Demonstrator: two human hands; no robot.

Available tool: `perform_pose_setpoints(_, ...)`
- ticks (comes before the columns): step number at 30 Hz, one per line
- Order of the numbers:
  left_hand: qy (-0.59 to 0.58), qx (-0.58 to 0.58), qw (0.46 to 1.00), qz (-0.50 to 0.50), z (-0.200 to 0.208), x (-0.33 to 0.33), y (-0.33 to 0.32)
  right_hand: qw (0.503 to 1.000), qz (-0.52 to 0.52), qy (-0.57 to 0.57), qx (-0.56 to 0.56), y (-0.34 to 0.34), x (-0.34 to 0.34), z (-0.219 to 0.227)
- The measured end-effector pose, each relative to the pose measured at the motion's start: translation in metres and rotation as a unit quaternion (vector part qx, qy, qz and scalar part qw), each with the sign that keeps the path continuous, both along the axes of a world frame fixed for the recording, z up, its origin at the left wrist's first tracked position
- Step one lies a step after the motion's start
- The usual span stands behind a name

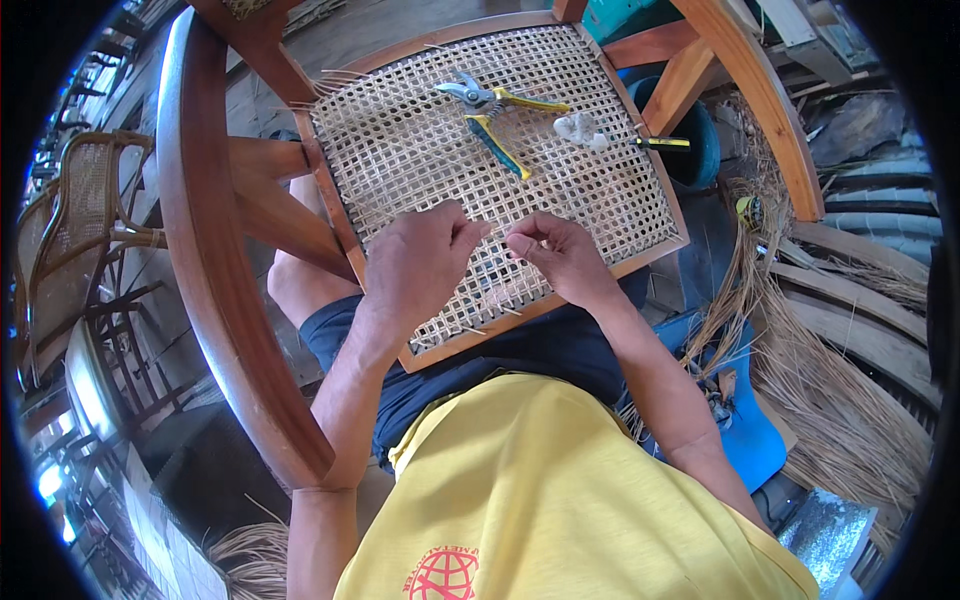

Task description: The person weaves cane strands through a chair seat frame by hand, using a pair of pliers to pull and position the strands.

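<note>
A woven cane seat panel [400, 130] in a wooden chair frame lies across my lap. Over its near part my left hand [422, 255] is closed, with thumb and forefinger pinched together. Close by on the right, my right hand [568, 262] is also in a pinch, its fingertips a short gap from the left ones. Whatever fine thing the fingers hold is too small to make out. Pruning shears [487, 97] with yellow and dark green handles rest on the cane, their handles spread. Beside them sits a crumpled whitish lump [580, 130]. A yellow and black tool handle [664, 144] lies at the panel's right edge.
The chair's curved wooden arm [195, 230] rises at my left, and another curved piece [760, 90] stands at far right. Long loose cane strands [830, 400] are heaped at right, near a blue plastic piece [755, 425]. A dark bucket [700, 150] stands behind the panel.
</note>
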State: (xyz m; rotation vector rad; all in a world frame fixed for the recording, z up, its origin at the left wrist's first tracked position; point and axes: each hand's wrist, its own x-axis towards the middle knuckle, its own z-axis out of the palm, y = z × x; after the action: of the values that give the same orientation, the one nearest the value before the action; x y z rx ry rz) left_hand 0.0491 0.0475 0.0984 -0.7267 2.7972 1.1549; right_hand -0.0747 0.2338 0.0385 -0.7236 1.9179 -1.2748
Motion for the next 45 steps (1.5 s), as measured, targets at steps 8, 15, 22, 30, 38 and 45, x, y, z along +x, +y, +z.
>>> perform_pose_setpoints(8, -0.05, -0.077, 0.988, -0.126, -0.048, -0.005, 0.026, 0.958, -0.023, 0.26, 0.119, 0.014, 0.006, -0.019)
perform_pose_setpoints(15, -0.093, -0.164, 0.968, -0.168, -0.037, -0.025, 0.036, 0.971, -0.059, 0.211, 0.101, 0.022, -0.002, -0.021)
perform_pose_setpoints(22, -0.074, -0.112, 0.982, -0.136, -0.057, -0.029, 0.043, 0.965, -0.056, 0.228, 0.117, 0.017, -0.002, -0.017)
perform_pose_setpoints(30, -0.085, 0.01, 0.995, -0.059, -0.064, -0.017, 0.035, 0.939, 0.01, 0.296, 0.176, 0.007, 0.021, -0.017)
perform_pose_setpoints(38, -0.061, -0.202, 0.963, 0.169, -0.03, 0.04, -0.044, 0.914, 0.026, 0.383, 0.135, 0.057, 0.015, 0.029)
perform_pose_setpoints(45, 0.088, -0.004, 0.977, 0.196, -0.023, 0.055, -0.025, 0.955, -0.058, 0.124, 0.262, 0.102, -0.001, 0.034)
